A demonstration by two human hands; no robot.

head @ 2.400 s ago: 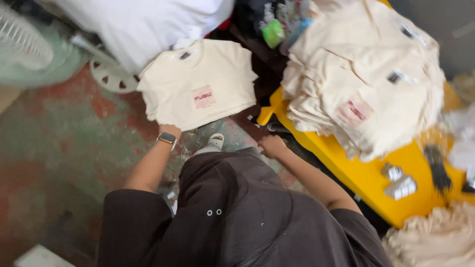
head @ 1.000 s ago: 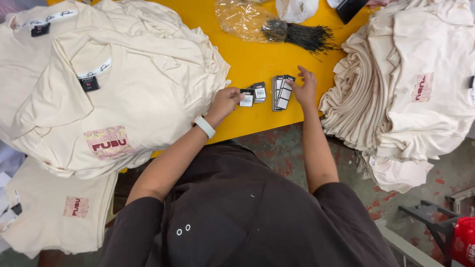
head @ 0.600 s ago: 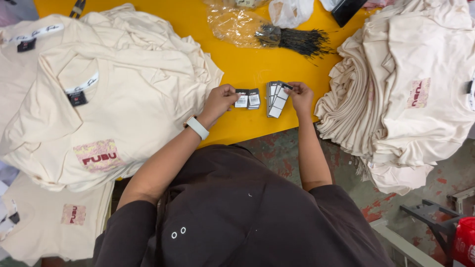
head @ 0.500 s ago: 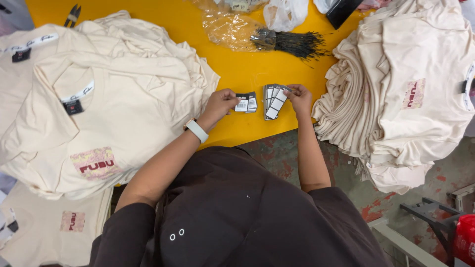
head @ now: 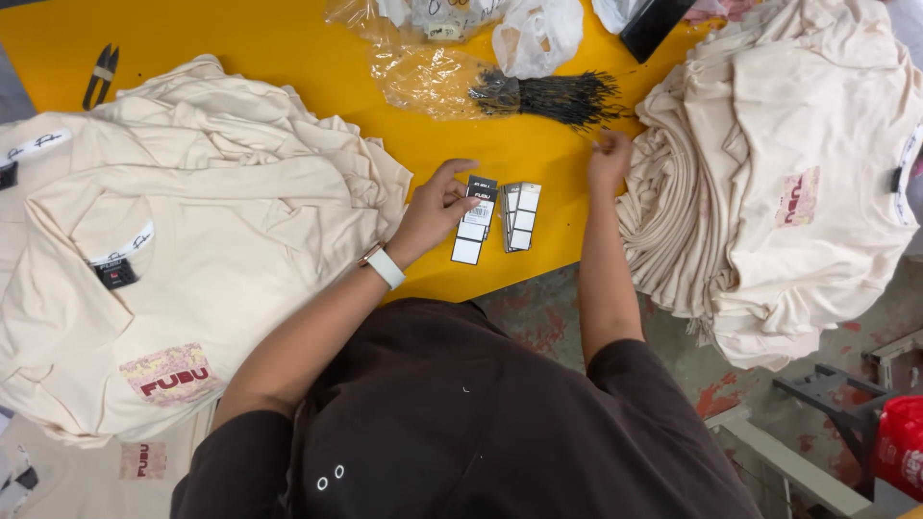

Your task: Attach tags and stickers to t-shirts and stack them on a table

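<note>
My left hand (head: pixel 435 210) rests on the yellow table (head: pixel 288 58) and pinches a small stack of black-and-white hang tags (head: pixel 475 220). A second stack of tags (head: pixel 520 216) lies just to its right. Farther up the table, my right hand (head: pixel 610 157) has its fingers pinched at the tip of a bundle of black tag strings (head: pixel 553 95). A pile of cream T-shirts (head: pixel 163 240) lies left of my left hand. Another cream T-shirt pile (head: pixel 779 173) lies right of my right hand.
Clear plastic bags (head: pixel 433 58) lie at the table's far edge beside the strings. Black thread snips (head: pixel 99 73) sit at the far left. A white bag (head: pixel 536 34) is behind the strings. More shirts lie on the floor at lower left (head: pixel 87 471). A metal frame (head: pixel 827 394) stands at lower right.
My right hand has left the tag stack and reached up to the black strings. My left hand has lifted one stack of tags upright. The view has tilted down toward the table.
</note>
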